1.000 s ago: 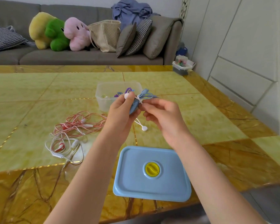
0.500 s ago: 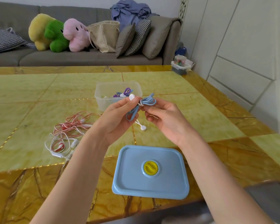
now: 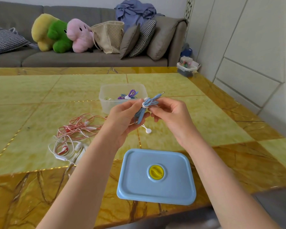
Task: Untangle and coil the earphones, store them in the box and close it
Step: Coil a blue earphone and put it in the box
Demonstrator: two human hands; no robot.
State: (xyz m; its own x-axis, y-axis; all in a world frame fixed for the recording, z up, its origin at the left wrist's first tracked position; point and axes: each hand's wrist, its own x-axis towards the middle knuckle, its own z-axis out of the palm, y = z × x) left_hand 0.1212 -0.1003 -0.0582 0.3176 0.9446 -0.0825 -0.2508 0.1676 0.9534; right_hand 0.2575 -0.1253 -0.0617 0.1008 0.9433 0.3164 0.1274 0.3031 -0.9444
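Blue cord: the blue earphones (image 3: pixel 144 108) were bunched into a small coil, cinched at the middle by a white clip or earbud; I could not tell which. They were held above the tabletop (image 3: pixel 205 116), just in front of the box (image 3: pixel 106 98).
Left hand (image 3: pixel 122 119): fingers curled round the lower loops of the coil, thumb near the white piece.
Right hand (image 3: pixel 170 116): fingertips pinching the coil at its cinched middle; plug tip poking out beyond.
Box: clear plastic, open, with a purple coiled set (image 3: pixel 130 95) already inside.
Lid (image 3: pixel 157 176): blue with a yellow knob, lying flat on the tabletop nearest me, well apart from the box.
Still to do: a red-and-white tangle (image 3: pixel 74 133) lay to the left on the tabletop; one white earbud (image 3: pixel 148 130) dangled on its lead under the hands.
Handling, my judgement: light, limp, springy cord; loops would slacken if let go. I would keep hold at the cinched waist, not the loose ends, and lower it in whole.
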